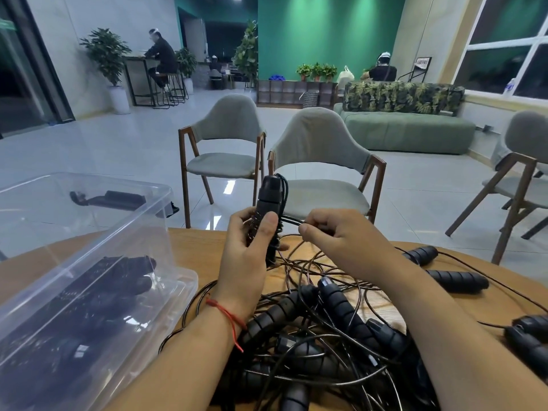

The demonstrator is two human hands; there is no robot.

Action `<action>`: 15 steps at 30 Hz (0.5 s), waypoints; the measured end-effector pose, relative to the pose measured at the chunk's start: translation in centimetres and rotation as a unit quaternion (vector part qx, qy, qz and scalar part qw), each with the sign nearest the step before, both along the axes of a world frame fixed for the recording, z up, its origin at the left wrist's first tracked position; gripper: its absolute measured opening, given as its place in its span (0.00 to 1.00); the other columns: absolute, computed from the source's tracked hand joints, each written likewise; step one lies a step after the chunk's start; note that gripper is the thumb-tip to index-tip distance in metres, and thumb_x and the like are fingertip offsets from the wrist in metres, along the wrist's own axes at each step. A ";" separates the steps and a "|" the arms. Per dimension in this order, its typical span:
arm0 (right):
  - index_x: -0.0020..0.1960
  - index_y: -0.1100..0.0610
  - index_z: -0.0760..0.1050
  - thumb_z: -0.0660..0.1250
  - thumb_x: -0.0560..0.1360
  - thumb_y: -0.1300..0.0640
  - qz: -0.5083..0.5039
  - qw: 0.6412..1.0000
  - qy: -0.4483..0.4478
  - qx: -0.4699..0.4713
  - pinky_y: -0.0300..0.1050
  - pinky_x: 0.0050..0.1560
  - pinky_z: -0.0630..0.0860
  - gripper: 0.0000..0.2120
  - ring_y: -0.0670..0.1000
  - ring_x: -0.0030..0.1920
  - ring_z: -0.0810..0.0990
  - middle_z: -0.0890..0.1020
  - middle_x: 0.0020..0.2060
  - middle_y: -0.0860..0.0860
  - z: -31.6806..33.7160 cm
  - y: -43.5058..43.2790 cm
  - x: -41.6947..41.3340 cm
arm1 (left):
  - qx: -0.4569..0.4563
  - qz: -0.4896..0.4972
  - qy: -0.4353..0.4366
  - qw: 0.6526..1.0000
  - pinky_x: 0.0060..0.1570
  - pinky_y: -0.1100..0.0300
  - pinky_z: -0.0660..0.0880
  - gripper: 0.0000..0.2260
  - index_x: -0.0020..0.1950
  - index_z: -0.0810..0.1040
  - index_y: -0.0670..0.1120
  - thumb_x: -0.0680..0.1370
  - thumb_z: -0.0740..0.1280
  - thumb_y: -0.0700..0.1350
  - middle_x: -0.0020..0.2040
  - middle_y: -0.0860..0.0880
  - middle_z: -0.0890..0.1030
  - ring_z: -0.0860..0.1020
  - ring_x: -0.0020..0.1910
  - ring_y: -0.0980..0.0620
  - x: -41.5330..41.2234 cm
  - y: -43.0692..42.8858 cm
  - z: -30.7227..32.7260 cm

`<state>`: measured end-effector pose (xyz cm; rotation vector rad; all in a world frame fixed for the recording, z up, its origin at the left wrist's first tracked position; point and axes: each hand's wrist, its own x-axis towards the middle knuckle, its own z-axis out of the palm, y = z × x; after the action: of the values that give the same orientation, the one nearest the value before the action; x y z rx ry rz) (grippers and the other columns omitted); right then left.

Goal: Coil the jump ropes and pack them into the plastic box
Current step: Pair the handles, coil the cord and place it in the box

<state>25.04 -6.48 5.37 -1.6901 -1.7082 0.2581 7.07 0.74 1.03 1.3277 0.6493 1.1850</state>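
Observation:
My left hand (252,238) grips the black jump rope handles (269,197) upright above the table, with cord wound around them. My right hand (332,235) pinches the thin black cord (292,221) just right of the handles. A tangled pile of jump ropes (320,330) with ribbed black handles lies on the wooden table (195,247) under my forearms. The clear plastic box (89,250) stands tilted at the left, with several black coiled ropes inside.
More loose handles (458,280) lie at the table's right edge, and another pair of loose handles (530,336) lies further right. Two grey chairs (320,161) stand just beyond the table, a third at the right. A green sofa and seated people are far behind.

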 end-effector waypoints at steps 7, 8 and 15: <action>0.41 0.48 0.81 0.70 0.83 0.48 0.048 0.999 0.005 0.023 0.51 0.38 0.73 0.12 0.48 0.35 0.76 0.79 0.31 0.48 1.8 -1.1 -0.7 | 0.108 0.118 0.156 0.975 0.47 0.71 0.73 0.21 0.70 0.70 0.66 0.80 0.73 0.59 0.56 0.58 0.81 0.79 0.53 0.66 -0.2 1.5 -1.6; 0.42 0.47 0.81 0.70 0.83 0.48 0.054 0.998 0.008 0.030 0.50 0.38 0.72 0.12 0.47 0.34 0.75 0.78 0.31 0.47 2.1 -1.2 -0.7 | 0.108 0.119 0.178 0.971 0.47 0.69 0.73 0.22 0.72 0.69 0.66 0.81 0.71 0.60 0.59 0.56 0.79 0.77 0.54 0.65 -0.2 1.9 -1.7; 0.40 0.45 0.77 0.68 0.85 0.51 0.048 0.996 0.010 0.080 0.37 0.34 0.64 0.14 0.46 0.32 0.72 0.75 0.30 0.41 2.6 -1.2 -1.3 | 0.166 0.098 0.313 0.930 0.47 0.60 0.77 0.28 0.81 0.58 0.70 0.83 0.63 0.63 0.61 0.54 0.73 0.75 0.51 0.63 -0.1 1.2 -1.8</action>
<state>23.78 -7.63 7.94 -1.4886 -1.7489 0.1774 6.97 1.93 -0.81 1.9994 1.0904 1.0474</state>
